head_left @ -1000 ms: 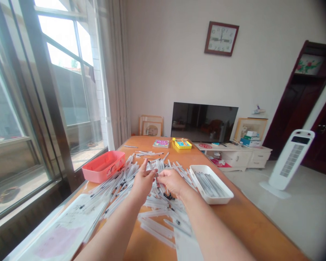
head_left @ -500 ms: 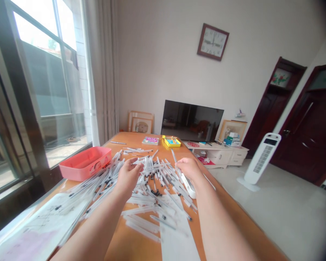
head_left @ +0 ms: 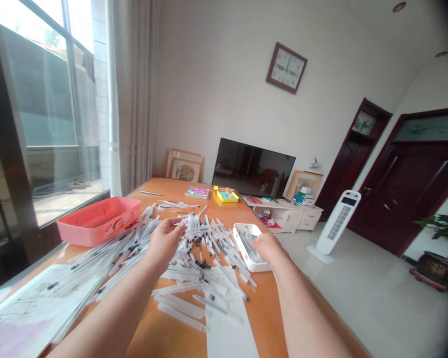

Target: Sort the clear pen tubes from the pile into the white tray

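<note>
Pens (head_left: 212,233) lie strewn across the middle of your worktop (head_left: 263,308), and here's your right hand (head_left: 268,246) over the right-hand rim of the white tray (head_left: 260,267), fingertips at the row of pens (head_left: 245,236) inside, though whether they're pinching one I cannot tell. Across from it, your left hand (head_left: 165,242) is loosely curled above the strewn heap, its grip too unclear to call, with the pink basket (head_left: 84,233) standing off to its left!
</note>
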Available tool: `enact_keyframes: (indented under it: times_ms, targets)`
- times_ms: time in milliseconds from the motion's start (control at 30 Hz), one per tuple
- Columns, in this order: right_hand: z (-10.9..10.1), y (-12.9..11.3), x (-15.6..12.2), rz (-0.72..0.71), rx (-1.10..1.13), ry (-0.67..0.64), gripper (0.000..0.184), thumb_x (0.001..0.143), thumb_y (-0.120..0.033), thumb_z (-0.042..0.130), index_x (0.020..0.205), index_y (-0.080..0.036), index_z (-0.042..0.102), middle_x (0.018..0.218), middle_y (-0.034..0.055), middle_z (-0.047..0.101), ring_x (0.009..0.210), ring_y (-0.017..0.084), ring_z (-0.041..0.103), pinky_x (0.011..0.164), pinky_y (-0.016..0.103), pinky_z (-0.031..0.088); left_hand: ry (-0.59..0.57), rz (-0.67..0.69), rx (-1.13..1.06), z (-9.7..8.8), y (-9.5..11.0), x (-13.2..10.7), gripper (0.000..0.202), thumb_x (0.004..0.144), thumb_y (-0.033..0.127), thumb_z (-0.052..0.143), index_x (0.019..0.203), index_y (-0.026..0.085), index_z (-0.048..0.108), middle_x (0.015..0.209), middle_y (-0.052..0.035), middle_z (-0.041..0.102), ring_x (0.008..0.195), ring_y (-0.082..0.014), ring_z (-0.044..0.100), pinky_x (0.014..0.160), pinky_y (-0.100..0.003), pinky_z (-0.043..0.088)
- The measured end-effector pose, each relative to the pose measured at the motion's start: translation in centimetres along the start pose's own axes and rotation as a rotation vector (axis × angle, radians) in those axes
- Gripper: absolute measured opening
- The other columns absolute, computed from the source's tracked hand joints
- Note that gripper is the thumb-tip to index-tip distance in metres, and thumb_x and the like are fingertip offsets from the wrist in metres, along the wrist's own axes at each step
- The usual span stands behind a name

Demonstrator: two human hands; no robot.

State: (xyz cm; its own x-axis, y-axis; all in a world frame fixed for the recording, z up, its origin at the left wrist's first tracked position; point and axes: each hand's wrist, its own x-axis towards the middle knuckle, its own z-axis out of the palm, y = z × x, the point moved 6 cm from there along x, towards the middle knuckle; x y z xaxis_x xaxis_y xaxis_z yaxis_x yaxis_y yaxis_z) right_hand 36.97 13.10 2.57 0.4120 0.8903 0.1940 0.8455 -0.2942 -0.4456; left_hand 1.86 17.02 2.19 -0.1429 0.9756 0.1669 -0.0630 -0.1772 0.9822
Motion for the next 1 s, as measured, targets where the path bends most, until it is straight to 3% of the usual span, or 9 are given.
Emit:
enact_keyframes:
  times_ms: [200,467,600,733,867,1000]
  targets:
    - [0.1,-0.2,-0.8,0.063,-0.033,-0.046,0.004,0.068,-0.023,0.07,0.07,-0.02,0.071,0.075,0.0079,0.071,0.065,0.019,0.062,0.056,0.026,0.034,-0.006,-0.016,-0.01,0.0,-0.2,0.0,0.042,0.072,0.042,0.072,0.104,0.016,0.067,0.096,-0.0118,0.074,0.085,-0.0238,0.069,0.07,-0.032,0.049]
    - [-0.4,-0.5,-1.6,0.019,-0.012,-0.04,0.011,0.073,-0.03,0.067,0.068,-0.021,0.07,0.074,0.0073,0.071,0.069,0.019,0.06,0.058,0.027,0.033,0.027,0.008,-0.051,-0.4,-0.2,0.2,0.039,0.069,0.04,0.075,0.099,0.015,0.068,0.09,-0.0106,0.074,0.081,-0.0223,0.069,0.07,-0.031,0.05]
    - [-1.2,1.0,-1.2,0.044,0.011,0.026,0.021,0.082,-0.033,0.054,0.076,-0.021,0.071,0.076,0.0063,0.071,0.068,0.019,0.061,0.057,0.027,0.033,0.028,0.011,-0.053,-0.5,0.1,0.2,0.036,0.07,0.039,0.074,0.097,0.016,0.068,0.09,-0.0099,0.074,0.081,-0.0214,0.068,0.071,-0.031,0.05]
    - [-2.0,3.3,-0.9,0.102,0.008,0.058,0.02,0.079,-0.031,0.054,0.074,-0.021,0.07,0.077,0.0071,0.071,0.068,0.02,0.061,0.057,0.027,0.033,0.021,0.029,-0.01,-0.6,0.6,0.1,0.039,0.07,0.043,0.073,0.098,0.015,0.068,0.091,-0.0105,0.073,0.083,-0.0225,0.068,0.072,-0.032,0.049]
    - [-1.6,4.4,-1.2,0.116,0.023,-0.013,0.013,0.073,-0.03,0.063,0.072,-0.019,0.07,0.069,0.0074,0.07,0.064,0.021,0.061,0.056,0.027,0.033,0.02,0.033,-0.003,-0.6,0.7,0.1,0.039,0.07,0.043,0.073,0.096,0.014,0.068,0.089,-0.0109,0.073,0.084,-0.0232,0.068,0.07,-0.032,0.049]
    - [-0.9,4.0,-1.4,0.115,0.024,-0.094,0.015,0.072,-0.032,0.066,0.071,-0.019,0.07,0.067,0.0079,0.069,0.063,0.021,0.061,0.056,0.028,0.034,0.025,0.024,-0.009,-0.6,0.5,0.2,0.04,0.069,0.045,0.074,0.094,0.015,0.068,0.088,-0.0105,0.073,0.083,-0.0228,0.068,0.069,-0.031,0.049]
